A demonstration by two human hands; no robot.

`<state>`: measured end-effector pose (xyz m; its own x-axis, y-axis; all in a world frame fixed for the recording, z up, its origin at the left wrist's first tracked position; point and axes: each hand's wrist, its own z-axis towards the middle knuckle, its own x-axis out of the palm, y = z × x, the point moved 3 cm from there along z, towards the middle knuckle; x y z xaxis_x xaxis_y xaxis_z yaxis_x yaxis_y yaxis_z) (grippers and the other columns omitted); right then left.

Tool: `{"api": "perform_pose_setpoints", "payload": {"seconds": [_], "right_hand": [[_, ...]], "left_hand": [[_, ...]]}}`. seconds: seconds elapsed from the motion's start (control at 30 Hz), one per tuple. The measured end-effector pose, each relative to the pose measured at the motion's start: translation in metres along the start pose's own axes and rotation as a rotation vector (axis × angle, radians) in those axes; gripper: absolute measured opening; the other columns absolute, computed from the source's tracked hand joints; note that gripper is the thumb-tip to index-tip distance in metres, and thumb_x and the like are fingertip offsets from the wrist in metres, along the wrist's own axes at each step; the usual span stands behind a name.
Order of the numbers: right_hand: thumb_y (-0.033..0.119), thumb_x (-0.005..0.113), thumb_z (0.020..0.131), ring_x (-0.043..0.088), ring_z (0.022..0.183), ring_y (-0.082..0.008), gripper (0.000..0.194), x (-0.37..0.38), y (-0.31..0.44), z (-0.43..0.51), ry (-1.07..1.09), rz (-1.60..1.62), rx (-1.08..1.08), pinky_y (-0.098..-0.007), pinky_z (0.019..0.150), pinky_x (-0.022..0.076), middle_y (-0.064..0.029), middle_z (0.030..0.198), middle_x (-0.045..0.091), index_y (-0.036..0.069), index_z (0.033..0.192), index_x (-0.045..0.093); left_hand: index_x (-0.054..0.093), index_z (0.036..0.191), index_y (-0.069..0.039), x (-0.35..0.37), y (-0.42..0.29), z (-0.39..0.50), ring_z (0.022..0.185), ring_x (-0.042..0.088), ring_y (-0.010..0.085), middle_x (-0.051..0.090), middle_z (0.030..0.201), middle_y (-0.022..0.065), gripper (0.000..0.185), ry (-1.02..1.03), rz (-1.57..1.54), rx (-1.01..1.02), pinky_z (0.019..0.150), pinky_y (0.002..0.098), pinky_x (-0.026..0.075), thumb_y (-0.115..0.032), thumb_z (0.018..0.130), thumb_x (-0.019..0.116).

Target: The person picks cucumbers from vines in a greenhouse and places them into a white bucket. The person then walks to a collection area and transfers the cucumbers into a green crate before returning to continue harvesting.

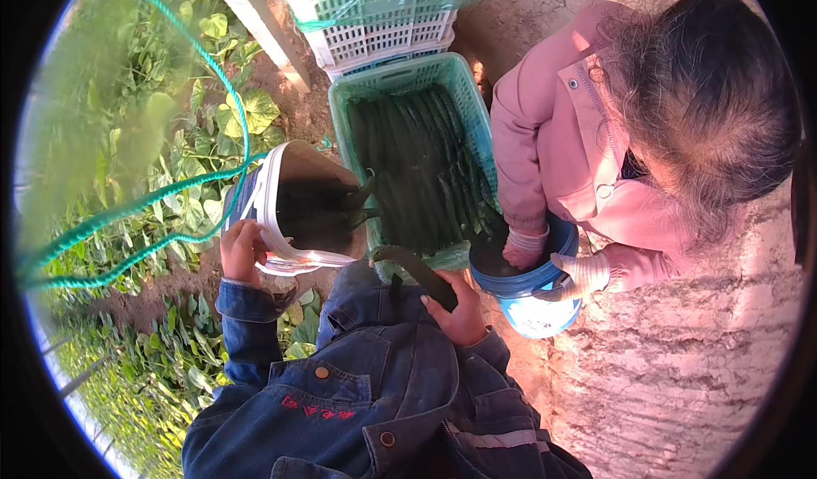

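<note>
My left hand (242, 249) grips the rim of a white plastic bucket (271, 207), tipped on its side with its mouth towards the crate. Dark cucumbers (313, 214) lie inside, and a couple poke out over the crate's edge. A single curved cucumber (418, 271) is in my right hand (461, 310), held by one end in front of my lap. Just beyond it stands a green plastic crate (399, 76), lined with thin film. Cucumbers (415, 166) fill the crate in lengthwise rows.
Stacked crates (383, 25) stand behind. On the right, a co-worker in a pink jacket (530, 134) has one hand in a blue bucket (568, 243) of cucumbers and a gloved hand on its rim. Green ropes (159, 191), a pale post (262, 29) and leafy plants (179, 338) are at left.
</note>
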<state>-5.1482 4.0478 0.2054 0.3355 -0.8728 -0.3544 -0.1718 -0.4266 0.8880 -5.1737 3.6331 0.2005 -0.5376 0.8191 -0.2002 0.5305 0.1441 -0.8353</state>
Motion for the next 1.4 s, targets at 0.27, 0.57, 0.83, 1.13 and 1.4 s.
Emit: {"api": "perform_pose_setpoints", "payload": {"seconds": [0.27,0.57,0.83,1.13,1.4], "right_hand": [[0.021,0.07,0.094,0.066,0.102,-0.0279,0.043,0.043,0.022,0.025,-0.308,0.038,0.034,-0.0371,0.09,0.0507,-0.0182,0.111,0.066,-0.002,0.128,0.058],[0.026,0.07,0.095,0.065,0.104,-0.0293,0.044,0.063,-0.023,0.025,-0.463,0.211,0.143,-0.0385,0.091,0.0509,-0.0178,0.114,0.066,-0.002,0.127,0.058],[0.024,0.076,0.09,0.061,0.104,-0.0243,0.044,0.075,-0.045,0.068,-0.546,0.257,0.001,-0.0348,0.092,0.0488,-0.0144,0.111,0.064,0.001,0.123,0.058],[0.023,0.077,0.089,0.062,0.105,-0.0251,0.043,0.146,-0.116,0.165,-0.576,0.365,0.191,-0.0361,0.092,0.0494,-0.0144,0.113,0.064,0.0,0.121,0.061],[0.017,0.079,0.081,0.061,0.106,-0.0322,0.046,0.187,-0.127,0.303,-0.716,-0.042,0.145,-0.0409,0.093,0.0499,-0.0161,0.115,0.06,0.003,0.121,0.061]], "left_hand": [[0.066,0.091,-0.002,-0.006,-0.035,0.064,0.055,0.062,0.0154,0.061,0.068,0.0048,0.017,0.097,0.004,-0.09,0.041,0.0243,0.038,-0.018,0.09,0.059],[0.062,0.08,-0.006,-0.02,-0.041,0.078,0.054,0.06,0.0156,0.056,0.065,0.003,0.014,0.066,-0.036,-0.015,0.042,0.0263,0.036,-0.018,0.088,0.061],[0.062,0.082,-0.007,-0.024,-0.049,0.096,0.058,0.062,0.0174,0.06,0.068,0.0046,0.015,0.059,-0.057,-0.021,0.045,0.0277,0.036,-0.021,0.088,0.06],[0.058,0.086,-0.006,-0.038,-0.029,0.174,0.061,0.06,0.0156,0.059,0.073,0.0049,0.014,0.263,0.074,-0.167,0.047,0.0261,0.037,-0.019,0.091,0.056],[0.058,0.092,-0.005,-0.037,-0.06,0.205,0.065,0.049,0.013,0.053,0.074,0.004,0.011,0.353,0.08,-0.243,0.05,0.0261,0.034,-0.013,0.086,0.053]]}}
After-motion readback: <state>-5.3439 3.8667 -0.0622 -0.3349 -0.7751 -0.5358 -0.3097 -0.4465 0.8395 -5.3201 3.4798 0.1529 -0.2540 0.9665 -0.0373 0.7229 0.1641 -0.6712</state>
